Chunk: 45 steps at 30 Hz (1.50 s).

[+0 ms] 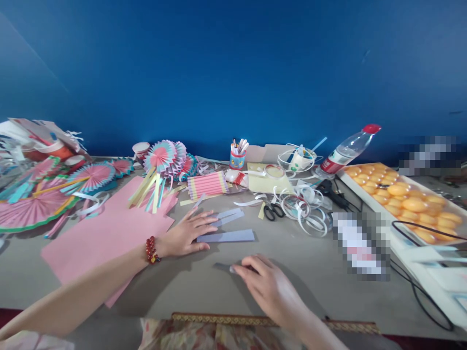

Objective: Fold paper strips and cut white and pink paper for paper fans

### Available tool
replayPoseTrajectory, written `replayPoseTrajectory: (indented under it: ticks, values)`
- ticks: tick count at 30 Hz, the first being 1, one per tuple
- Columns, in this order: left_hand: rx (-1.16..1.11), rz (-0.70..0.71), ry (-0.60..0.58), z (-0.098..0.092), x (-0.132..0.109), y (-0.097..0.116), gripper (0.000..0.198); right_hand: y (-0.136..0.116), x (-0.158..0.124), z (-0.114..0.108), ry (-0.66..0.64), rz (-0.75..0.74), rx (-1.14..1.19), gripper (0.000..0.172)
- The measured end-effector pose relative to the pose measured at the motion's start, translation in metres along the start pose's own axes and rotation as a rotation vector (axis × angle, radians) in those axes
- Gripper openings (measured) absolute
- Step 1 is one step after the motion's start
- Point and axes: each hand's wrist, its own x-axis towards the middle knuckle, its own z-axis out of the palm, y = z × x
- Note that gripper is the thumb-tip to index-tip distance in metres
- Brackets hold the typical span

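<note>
My left hand [191, 232] lies flat with its fingers stretched out, wearing a red bead bracelet [152, 250]. Its fingers rest on the left ends of pale lilac paper strips [228, 236], which fan out to the right. Nearer to me, my right hand [263, 282] pinches a thin, flat grey piece [222, 267] between thumb and fingers; it points left, and I cannot tell whether it is a blade or a strip. Large pink paper sheets [109, 228] extend under and beyond my left forearm. Black-handled scissors [273, 211] lie beyond the strips.
Folded paper rosettes [164, 158] and fans [32, 204] crowd the left. At the back stand a pen cup [238, 159] and a plastic bottle [345, 153]. Curled white paper strips [306, 206], a black glue gun [333, 194] and a tray of orange balls [408, 201] occupy the right.
</note>
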Motion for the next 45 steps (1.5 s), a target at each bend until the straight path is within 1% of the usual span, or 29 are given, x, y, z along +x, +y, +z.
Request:
replayPoseTrajectory:
  ticks: [2,5,7,9,14,17,21,23,25,28,30,32,35,38,41,43,45]
  values:
    - [0.022,-0.045,0.045,0.002,0.004,0.006,0.044,0.015,-0.013,-0.008,0.060,0.046,0.005,0.035]
    - [0.031,-0.116,0.101,0.005,0.010,0.013,0.024,0.039,-0.029,-0.015,0.154,0.108,-0.037,0.037]
    - [0.026,-0.145,0.128,0.005,0.013,0.016,0.015,0.052,-0.035,-0.016,0.222,0.138,-0.079,0.035]
    - [0.014,-0.156,0.142,0.006,0.014,0.017,0.013,0.060,-0.039,-0.015,0.275,0.152,-0.108,0.031]
    - [0.000,-0.167,0.161,0.000,0.017,0.018,0.020,0.066,-0.039,-0.010,0.331,0.162,-0.125,0.029]
    - [0.042,-0.197,0.204,-0.010,0.020,0.009,0.021,0.064,-0.039,-0.009,0.333,0.166,-0.113,0.029]
    - [0.128,-0.251,0.222,-0.024,0.026,-0.007,0.022,0.063,-0.040,-0.009,0.356,0.167,-0.104,0.029]
    - [0.168,-0.274,0.251,-0.026,0.028,-0.006,0.019,0.063,-0.041,-0.008,0.370,0.179,-0.101,0.029]
    - [0.181,-0.244,0.253,-0.023,0.032,0.003,0.020,0.063,-0.041,-0.006,0.376,0.183,-0.098,0.029]
    - [0.148,-0.127,0.159,-0.013,0.037,0.026,0.025,0.064,-0.042,-0.003,0.384,0.184,-0.106,0.031]
    - [0.153,-0.101,0.108,-0.006,0.039,0.038,0.026,0.063,-0.043,-0.002,0.393,0.193,-0.117,0.031]
    - [0.163,-0.105,0.081,0.001,0.040,0.044,0.021,0.063,-0.043,-0.001,0.400,0.198,-0.126,0.032]
    - [0.135,-0.115,0.087,0.006,0.039,0.044,0.014,0.061,-0.043,-0.002,0.400,0.200,-0.125,0.031]
    - [0.058,-0.098,0.112,0.005,0.037,0.043,0.017,0.061,-0.042,-0.003,0.421,0.211,-0.115,0.030]
    - [0.022,-0.041,0.101,-0.001,0.036,0.048,0.017,0.063,-0.043,-0.003,0.472,0.229,-0.104,0.029]
    - [0.052,0.045,0.080,-0.007,0.036,0.052,0.020,0.065,-0.045,-0.003,0.498,0.243,-0.095,0.028]
    - [0.100,0.163,0.081,-0.011,0.037,0.056,0.023,0.067,-0.046,-0.003,0.508,0.247,-0.084,0.028]
